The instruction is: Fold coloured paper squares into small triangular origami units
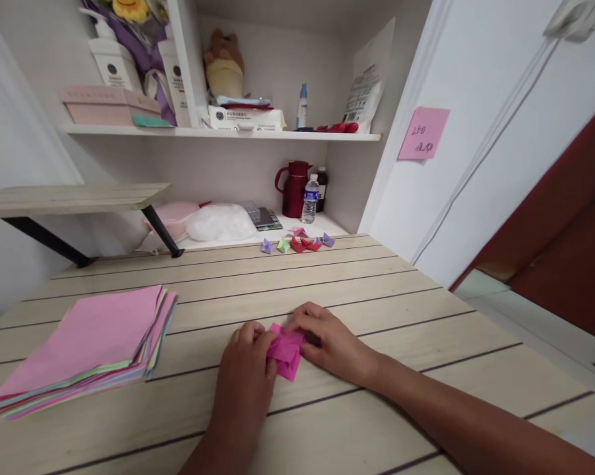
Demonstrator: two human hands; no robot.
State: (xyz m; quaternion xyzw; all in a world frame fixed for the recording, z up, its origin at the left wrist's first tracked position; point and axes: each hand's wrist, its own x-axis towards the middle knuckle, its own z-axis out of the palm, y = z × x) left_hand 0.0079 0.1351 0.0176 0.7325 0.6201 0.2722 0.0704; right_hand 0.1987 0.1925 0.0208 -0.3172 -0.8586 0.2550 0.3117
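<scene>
A small folded square of bright pink origami paper (288, 356) lies on the wooden table between my two hands. My left hand (248, 366) grips its left edge, thumb and fingers closed on the paper. From the right, my right hand (327, 340) pinches the upper right side, its fingertips resting on the folds. Some of the creases are hidden beneath my fingers. To the left is a thick stack of coloured paper sheets (90, 330), pink on top. Several small folded paper pieces (297, 245) in purple, green and red stand in a row along the far table edge.
A small raised wooden shelf (70, 198) on black legs stands at the back left. Behind the table, a white cabinet holds a dark red jug (295, 188), a water bottle (310, 200) and a white plastic bag (221, 223). A pink note (423, 134) sticks to the right wall.
</scene>
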